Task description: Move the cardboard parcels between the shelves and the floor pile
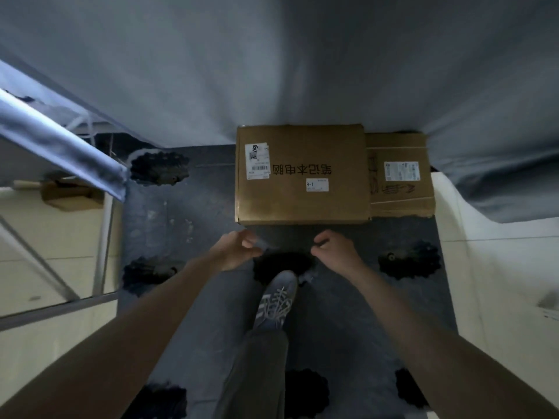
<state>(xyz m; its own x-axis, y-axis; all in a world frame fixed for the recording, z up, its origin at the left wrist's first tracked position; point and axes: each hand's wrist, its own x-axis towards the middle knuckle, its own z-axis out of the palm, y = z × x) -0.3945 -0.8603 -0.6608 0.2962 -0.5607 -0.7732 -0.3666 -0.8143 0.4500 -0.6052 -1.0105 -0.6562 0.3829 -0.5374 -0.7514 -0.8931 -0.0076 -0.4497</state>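
Observation:
A large flat cardboard parcel point(302, 173) with black printed characters and white labels lies on the dark floor ahead of me, against a grey curtain. A second cardboard parcel point(399, 173) lies under or beside it, sticking out to the right. My left hand point(239, 249) and my right hand point(332, 252) hover just short of the big parcel's near edge, a little apart from it. Both hands hold nothing, and their fingers are loosely curled.
A grey curtain point(272, 71) hangs behind the parcels. A metal shelf frame point(60, 140) wrapped in cloth stands at the left, with a small cardboard box point(72, 195) below it. Black floor marks point(158, 169) dot the floor. My shoe point(276, 300) is forward. A white surface point(499, 267) lies right.

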